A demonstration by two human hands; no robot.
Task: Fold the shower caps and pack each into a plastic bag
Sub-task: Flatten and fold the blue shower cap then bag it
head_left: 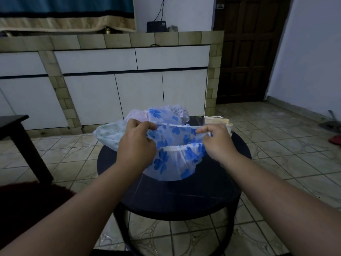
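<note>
Lighting is pretty dim, so the pile of other shower caps (162, 113) at the far edge of the table is hard to sort out; a greenish cap (108, 133) hangs partly behind the left hand (137, 145). A stack of pale stuff (218, 121) at the table's right edge is too blurry to identify. The round dark table (175, 196) sits on a tiled floor (276, 163), with white cabinets (114, 95) and a dark wooden door (249, 52) behind. The blue-flowered shower cap (176, 154) is held just above the table, stretched left to right, opening facing up. Each hand's grip is pinched closed on the elastic rim, right hand (219, 143) at the right end.
</note>
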